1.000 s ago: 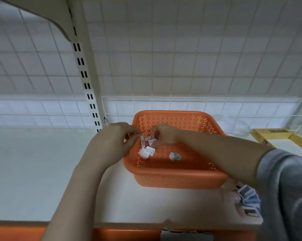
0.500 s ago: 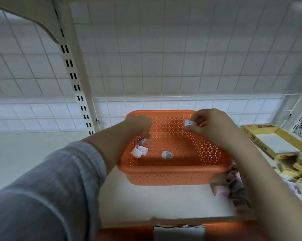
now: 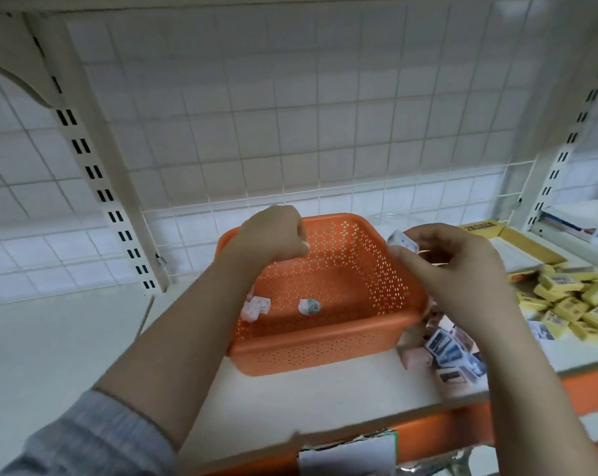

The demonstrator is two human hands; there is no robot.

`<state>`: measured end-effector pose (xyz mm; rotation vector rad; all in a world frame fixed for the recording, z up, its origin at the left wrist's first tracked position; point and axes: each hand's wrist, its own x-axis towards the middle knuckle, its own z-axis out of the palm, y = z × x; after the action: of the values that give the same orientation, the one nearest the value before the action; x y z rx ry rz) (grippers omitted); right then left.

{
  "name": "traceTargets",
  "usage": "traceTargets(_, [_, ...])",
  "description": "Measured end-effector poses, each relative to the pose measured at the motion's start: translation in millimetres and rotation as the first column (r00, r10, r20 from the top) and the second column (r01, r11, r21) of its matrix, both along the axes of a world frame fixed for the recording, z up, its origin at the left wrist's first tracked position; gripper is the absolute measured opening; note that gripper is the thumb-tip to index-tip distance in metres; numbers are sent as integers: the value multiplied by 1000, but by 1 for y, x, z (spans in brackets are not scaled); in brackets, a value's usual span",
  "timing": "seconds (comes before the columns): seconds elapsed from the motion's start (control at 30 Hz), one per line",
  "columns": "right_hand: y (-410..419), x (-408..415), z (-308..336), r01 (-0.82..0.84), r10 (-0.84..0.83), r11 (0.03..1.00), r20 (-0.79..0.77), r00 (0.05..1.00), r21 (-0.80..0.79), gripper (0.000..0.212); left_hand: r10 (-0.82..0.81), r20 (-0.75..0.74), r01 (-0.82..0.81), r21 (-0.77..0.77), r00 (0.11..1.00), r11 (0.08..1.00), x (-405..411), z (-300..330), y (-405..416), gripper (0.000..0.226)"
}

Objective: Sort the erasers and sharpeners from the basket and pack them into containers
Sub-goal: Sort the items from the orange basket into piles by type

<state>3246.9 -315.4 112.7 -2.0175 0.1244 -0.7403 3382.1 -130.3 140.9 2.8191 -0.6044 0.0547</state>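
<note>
Right hand (image 3: 452,266) pinches an eraser (image 3: 402,240) above the basket (image 3: 387,334) rim — left hand (image 3: 273,237) hovers clenched, contents hidden.

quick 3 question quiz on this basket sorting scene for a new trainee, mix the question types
1. True or false: the orange basket is empty.
2. Which of the hands pinches a small white packet? A) left B) right
3. Fill in: the pile of yellow boxes lies to the ____ of the basket.

Key: 1 false, a few small items remain inside. 2 B, the right hand; the left hand is curled over the basket. 3 right.
</note>
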Motion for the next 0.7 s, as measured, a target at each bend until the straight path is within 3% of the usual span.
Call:
traceTargets(0.1, [-18, -12, 3, 79, -80, 997, 26, 996, 8, 11, -43, 66, 57, -234, 997, 971, -38, 11, -8, 15])
traceTargets(0.23, [-52, -33, 6, 135, -135, 991, 37, 990, 7, 11, -63, 112, 103, -406, 992, 908, -72, 9, -30, 17])
traceTargets(0.47, [-118, -56, -11, 83, -81, 995, 39, 996, -55, 10, 45, 209, 63, -481, 977, 875, -122, -13, -85, 22])
traceTargets(0.7, [-156, -52, -54, -127, 74, 953, -195, 978, -276, 32, 193, 181, -61, -558, 964, 828, -181, -46, -124, 25])
